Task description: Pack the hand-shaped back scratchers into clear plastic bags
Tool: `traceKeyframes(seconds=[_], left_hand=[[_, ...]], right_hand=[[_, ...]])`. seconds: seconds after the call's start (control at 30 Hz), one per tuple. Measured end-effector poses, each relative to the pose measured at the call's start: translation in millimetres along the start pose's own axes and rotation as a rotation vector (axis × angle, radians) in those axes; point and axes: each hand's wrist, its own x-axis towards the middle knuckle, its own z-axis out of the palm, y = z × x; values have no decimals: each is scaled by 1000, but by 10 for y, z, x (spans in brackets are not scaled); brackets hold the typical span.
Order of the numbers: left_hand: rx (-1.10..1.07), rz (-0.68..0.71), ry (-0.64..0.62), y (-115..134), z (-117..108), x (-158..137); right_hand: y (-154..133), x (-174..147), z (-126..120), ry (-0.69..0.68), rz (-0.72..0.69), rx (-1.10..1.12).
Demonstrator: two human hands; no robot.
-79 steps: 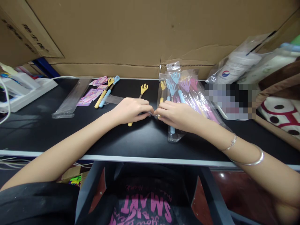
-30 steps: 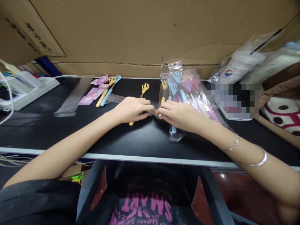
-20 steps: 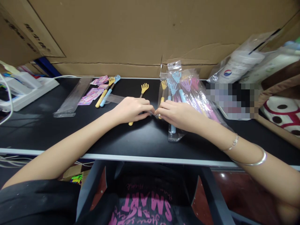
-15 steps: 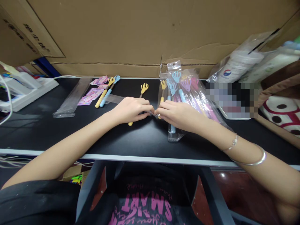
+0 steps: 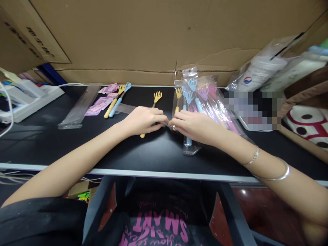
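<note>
Bag spans the centre of the frame, one end pinched in the grip of left hand and right hand, its long axis apparently running leftward past the left hand, nearer the loose yellow scratcher slanting beneath.

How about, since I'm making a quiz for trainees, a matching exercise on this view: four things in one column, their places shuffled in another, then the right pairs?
Things
1. Lone yellow scratcher
2. Pink printed cards
3. White cup
4. Silver bangle

Places
A. In a clear bag at the back right
B. Around the right forearm
C. Partly hidden by the left hand
D. Just left of a side-by-side yellow and blue scratcher pair

Pairs: 1-C, 2-D, 3-A, 4-B
</note>
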Motion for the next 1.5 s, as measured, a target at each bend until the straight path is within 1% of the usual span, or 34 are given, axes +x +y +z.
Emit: traceKeyframes(seconds=[1.5], left_hand=[[-2, -5, 3, 8, -10, 0]], right_hand=[[2, 3, -16, -5, 2, 21]])
